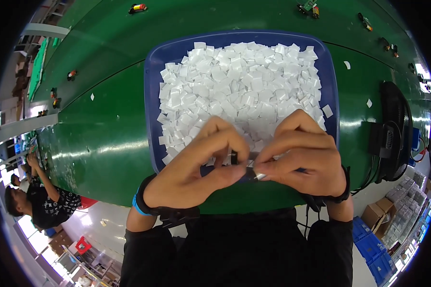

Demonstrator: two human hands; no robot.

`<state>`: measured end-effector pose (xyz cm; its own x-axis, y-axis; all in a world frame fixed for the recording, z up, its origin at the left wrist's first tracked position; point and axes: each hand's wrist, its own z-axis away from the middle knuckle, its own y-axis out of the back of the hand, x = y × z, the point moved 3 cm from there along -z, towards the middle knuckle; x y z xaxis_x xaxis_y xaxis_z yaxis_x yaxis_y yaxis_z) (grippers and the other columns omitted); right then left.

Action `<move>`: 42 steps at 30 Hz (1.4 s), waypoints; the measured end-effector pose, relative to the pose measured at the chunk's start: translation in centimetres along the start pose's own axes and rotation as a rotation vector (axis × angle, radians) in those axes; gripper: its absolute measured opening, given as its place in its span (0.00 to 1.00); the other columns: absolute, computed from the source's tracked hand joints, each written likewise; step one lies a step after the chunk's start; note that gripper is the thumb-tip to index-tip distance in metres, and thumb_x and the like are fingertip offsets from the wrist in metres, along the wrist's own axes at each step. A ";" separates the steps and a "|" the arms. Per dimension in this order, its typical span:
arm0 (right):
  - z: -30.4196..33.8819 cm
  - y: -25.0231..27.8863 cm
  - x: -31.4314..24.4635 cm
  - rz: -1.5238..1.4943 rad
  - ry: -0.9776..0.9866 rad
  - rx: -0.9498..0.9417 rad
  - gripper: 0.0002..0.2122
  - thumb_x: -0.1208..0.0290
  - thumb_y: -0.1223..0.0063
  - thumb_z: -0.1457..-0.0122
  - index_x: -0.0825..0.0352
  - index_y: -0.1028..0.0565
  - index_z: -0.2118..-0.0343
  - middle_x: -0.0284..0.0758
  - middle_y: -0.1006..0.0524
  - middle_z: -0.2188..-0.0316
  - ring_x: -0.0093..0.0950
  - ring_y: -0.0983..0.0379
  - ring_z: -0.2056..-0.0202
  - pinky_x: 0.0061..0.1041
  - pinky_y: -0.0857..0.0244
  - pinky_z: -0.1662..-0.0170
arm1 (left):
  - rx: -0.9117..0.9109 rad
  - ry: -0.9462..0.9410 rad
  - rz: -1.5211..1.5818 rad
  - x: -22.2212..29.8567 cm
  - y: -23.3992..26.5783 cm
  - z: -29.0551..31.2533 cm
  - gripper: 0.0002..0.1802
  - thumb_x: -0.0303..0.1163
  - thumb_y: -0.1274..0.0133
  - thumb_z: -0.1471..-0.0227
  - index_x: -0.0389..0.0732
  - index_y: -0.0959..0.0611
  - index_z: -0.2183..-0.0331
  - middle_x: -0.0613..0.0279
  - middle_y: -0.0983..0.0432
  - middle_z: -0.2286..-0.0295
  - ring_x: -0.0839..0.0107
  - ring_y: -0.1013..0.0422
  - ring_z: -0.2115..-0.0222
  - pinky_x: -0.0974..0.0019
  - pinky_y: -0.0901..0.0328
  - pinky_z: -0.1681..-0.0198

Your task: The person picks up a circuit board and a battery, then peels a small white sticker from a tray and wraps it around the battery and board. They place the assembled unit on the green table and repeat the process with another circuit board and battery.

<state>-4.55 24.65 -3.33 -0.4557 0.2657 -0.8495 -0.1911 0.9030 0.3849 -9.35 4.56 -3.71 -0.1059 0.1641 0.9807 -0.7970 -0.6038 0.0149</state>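
Note:
A blue tray (152,103) full of small white squarish pieces (244,79) lies on the green table in front of me. Over its near edge my left hand (198,165) and my right hand (306,155) meet, thumbs and fingertips pinched together. A small white piece (259,176) shows at the fingertips of my right hand. By the fingers of my left hand there is a small black bit (234,158); what this hand pinches is mostly hidden and blurred. Black bands circle both wrists, with a blue strip at the left one.
Loose white pieces lie on the green table (100,129), and one rests against the tray's right wall. Small parts with red and yellow bodies (138,8) are scattered farther off. A black mesh object (396,129) with cables stands at right. Another person (43,196) works at far left.

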 end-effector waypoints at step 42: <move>0.5 -0.5 0.3 0.073 -0.028 0.108 0.08 0.76 0.30 0.59 0.66 0.18 0.74 0.35 0.16 0.69 0.32 0.25 0.63 0.36 0.28 0.58 | 0.132 0.164 0.181 -1.1 -0.7 -0.5 0.08 0.27 0.53 0.38 0.35 0.27 0.57 0.65 0.27 0.68 0.82 0.32 0.71 0.77 0.37 0.69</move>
<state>-4.17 24.39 -3.95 -0.4401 0.3398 -0.8312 -0.0632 0.9116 0.4061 -9.03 5.19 -4.92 -0.3430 0.1616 0.9253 -0.6732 -0.7293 -0.1221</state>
